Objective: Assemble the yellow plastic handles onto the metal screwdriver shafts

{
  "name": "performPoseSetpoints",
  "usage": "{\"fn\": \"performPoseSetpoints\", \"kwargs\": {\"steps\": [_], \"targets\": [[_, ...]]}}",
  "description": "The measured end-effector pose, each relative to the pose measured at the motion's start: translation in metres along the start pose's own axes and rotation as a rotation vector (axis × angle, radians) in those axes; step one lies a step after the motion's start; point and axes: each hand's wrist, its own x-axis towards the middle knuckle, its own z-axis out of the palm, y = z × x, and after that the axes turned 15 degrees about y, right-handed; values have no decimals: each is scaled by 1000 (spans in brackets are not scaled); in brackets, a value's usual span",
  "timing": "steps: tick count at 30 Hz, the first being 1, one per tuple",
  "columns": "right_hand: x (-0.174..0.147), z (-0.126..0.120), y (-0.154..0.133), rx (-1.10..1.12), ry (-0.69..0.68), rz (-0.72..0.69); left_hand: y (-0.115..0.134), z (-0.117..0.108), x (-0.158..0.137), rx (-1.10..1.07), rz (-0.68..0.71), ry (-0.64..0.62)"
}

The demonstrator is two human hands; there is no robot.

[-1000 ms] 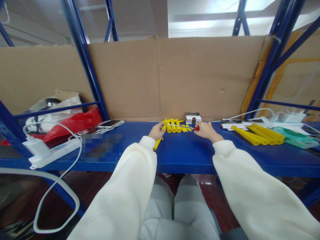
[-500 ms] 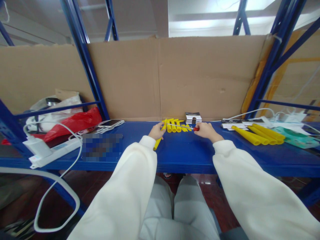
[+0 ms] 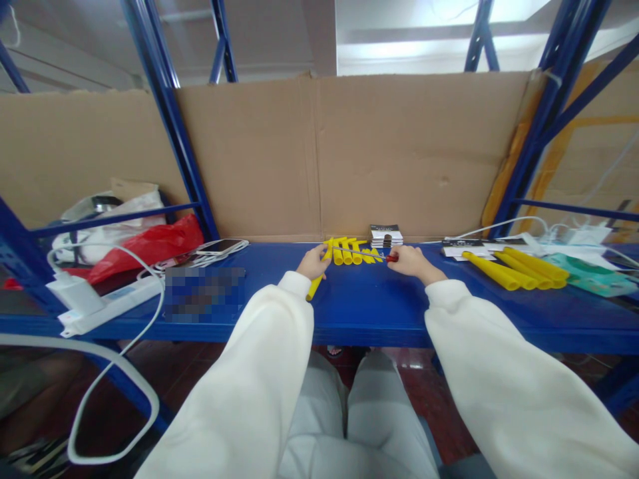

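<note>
My left hand [image 3: 313, 262] is closed around a yellow tapered tube [image 3: 314, 288], whose wide end points down toward me. My right hand [image 3: 409, 262] grips the red handle of a screwdriver [image 3: 392, 257]. Its thin metal shaft runs left, reaching the tube near my left fingers; whether the tip touches or enters it I cannot tell. Several more yellow tapered tubes [image 3: 346, 256] lie side by side between my hands, behind the shaft. Small yellow pieces [image 3: 372, 256] are grouped just left of the screwdriver handle.
Behind my right hand is a stack of black-and-white cards [image 3: 386, 235]. Farther right, several larger yellow cones [image 3: 529, 269] lie near a teal packet [image 3: 594, 273]. On the left are a phone [image 3: 219, 246], a power strip [image 3: 112, 306] with cables, and a red bag [image 3: 150, 249]. Cardboard [image 3: 399, 146] walls the back.
</note>
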Motion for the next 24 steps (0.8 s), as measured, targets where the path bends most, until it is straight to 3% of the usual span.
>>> {"fn": "performPoseSetpoints", "kwargs": {"steps": [16, 24], "targets": [[-1, 0, -1, -3, 7, 2, -2, 1, 2, 7, 3, -8], [-2, -3, -4, 18, -52, 21, 0, 0, 1, 27, 11, 2]]}}
